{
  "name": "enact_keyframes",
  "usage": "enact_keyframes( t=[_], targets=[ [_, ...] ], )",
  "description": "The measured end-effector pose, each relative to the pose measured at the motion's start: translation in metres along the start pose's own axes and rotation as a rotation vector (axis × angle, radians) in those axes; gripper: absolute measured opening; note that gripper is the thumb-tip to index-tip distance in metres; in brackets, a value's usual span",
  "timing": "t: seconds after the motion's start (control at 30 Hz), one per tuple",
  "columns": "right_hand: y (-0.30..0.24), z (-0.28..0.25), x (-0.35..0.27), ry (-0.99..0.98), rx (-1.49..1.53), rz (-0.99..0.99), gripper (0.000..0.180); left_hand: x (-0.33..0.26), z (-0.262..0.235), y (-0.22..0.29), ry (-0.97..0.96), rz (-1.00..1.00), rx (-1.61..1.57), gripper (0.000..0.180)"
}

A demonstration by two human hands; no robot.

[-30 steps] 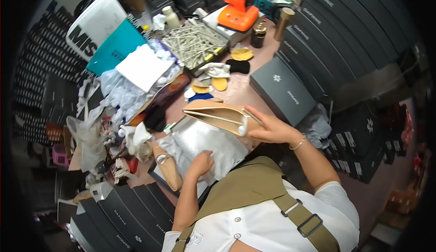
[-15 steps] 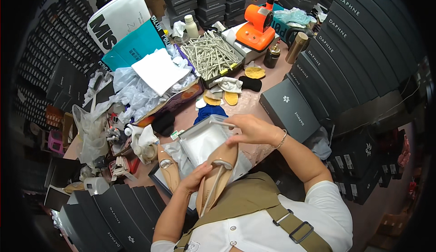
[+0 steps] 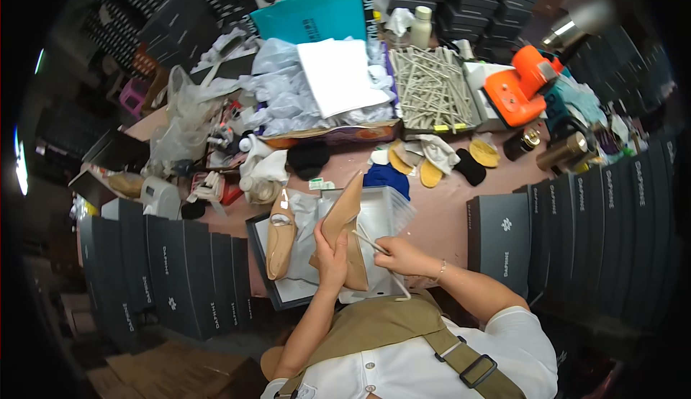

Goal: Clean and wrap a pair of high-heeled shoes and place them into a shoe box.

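My left hand (image 3: 330,261) wraps round a tan pointed high-heel shoe (image 3: 344,228), held w/ toe pointing up-right over an open shoe box (image 3: 265,284). My right hand (image 3: 397,255) pinches a thin pale stick (image 3: 374,245) against the shoe's side. Shoe looks smooth, nude-beige, slim. Its twin, a second tan shoe (image 3: 280,241), lies in the box on white paper, just left. Beyond: insoles (image 3: 430,174), tray of sticks (image 3: 430,88), orange tool (image 3: 520,91); grey box (image 3: 499,241) at right.
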State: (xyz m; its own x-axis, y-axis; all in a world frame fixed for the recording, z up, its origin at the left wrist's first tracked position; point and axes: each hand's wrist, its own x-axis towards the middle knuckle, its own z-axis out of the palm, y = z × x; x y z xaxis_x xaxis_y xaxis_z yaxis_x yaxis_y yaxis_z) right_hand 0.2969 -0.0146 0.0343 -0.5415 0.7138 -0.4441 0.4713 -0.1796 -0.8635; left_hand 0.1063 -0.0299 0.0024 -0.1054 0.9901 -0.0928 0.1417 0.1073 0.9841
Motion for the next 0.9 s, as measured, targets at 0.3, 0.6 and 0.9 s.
enact_keyframes(
  t=[0.3, 0.6, 0.9],
  targets=[
    [-0.025, -0.214, 0.069, 0.909, -0.991, -0.478, 0.017, -0.018, 0.000, 0.005, -0.037, -0.671, -1.084, 0.049],
    [-0.025, -0.020, 0.061, 0.223, -0.642, -0.787, 0.026, -0.036, 0.025, 0.035, 0.108, -0.694, -1.088, 0.052],
    [-0.006, 0.037, 0.049, 0.410, -0.548, -0.512, 0.019, -0.061, 0.023, 0.044, 0.100, -0.731, -1.031, 0.052]
  ],
)
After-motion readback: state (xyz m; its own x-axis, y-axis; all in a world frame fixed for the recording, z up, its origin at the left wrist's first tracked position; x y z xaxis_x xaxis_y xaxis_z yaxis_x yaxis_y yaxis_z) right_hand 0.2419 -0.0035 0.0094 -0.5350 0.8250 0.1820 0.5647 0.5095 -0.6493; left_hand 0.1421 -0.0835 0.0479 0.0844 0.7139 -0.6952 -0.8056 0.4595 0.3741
